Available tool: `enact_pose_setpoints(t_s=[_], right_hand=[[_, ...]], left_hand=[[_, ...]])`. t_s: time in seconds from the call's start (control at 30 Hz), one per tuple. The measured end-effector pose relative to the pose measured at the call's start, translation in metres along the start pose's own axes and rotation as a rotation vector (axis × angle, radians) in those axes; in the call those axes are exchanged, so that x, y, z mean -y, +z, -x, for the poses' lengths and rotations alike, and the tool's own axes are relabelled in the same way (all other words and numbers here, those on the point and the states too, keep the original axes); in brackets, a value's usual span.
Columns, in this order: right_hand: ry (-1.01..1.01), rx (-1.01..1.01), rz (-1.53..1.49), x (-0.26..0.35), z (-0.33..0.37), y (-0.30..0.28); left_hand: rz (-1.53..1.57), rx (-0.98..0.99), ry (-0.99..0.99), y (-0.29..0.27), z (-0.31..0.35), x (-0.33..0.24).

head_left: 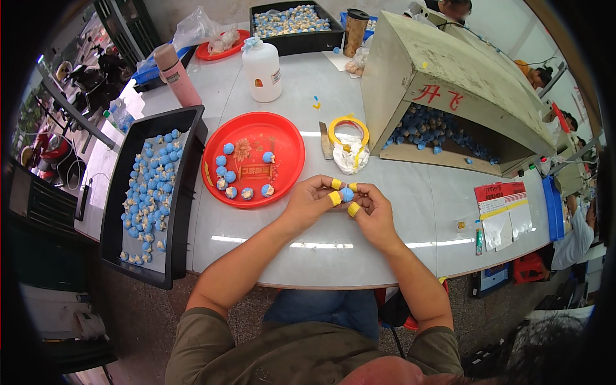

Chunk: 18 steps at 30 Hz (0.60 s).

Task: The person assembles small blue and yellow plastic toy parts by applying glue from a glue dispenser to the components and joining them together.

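Observation:
A small blue ball (346, 194) sits between my two hands above the table's near edge. My left hand (310, 203) is closed, its thumb and fingertips against the ball's left side. From the other side, my right hand (375, 215) pinches it with bent fingers. Yellow tape wraps the fingertips of both hands. To the left lies a red round tray (292, 160) holding several blue balls (221, 171), some with cream-coloured parts. The underside of the held ball is hidden.
A black bin (181, 212) of blue-and-cream pieces stands at left. Beyond my hands lie a yellow tape roll (366, 131), a metal strip (326, 141) and crumpled white tissue (350, 157). A white bottle (262, 70), pink flask (176, 76) and large open-fronted box (391, 70) stand farther back.

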State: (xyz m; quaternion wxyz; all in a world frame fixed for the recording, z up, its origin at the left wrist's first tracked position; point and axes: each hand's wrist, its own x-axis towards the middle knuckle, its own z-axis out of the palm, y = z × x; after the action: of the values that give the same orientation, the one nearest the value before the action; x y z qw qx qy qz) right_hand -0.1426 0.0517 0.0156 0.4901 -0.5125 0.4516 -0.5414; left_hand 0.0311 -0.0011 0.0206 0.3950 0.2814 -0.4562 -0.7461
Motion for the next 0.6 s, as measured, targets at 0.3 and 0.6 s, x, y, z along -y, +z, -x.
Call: enact_pose_setpoints(t_s=[0.3, 0.6], right_hand=[[0.13, 0.028, -0.035, 0.007, -0.004, -0.012], [0.172, 0.008, 0.015, 0.007, -0.005, -0.009]], left_hand=[[-0.074, 0.015, 0.028, -0.006, -0.002, 0.006], [-0.187, -0.001, 0.041, -0.003, -0.003, 0.012]])
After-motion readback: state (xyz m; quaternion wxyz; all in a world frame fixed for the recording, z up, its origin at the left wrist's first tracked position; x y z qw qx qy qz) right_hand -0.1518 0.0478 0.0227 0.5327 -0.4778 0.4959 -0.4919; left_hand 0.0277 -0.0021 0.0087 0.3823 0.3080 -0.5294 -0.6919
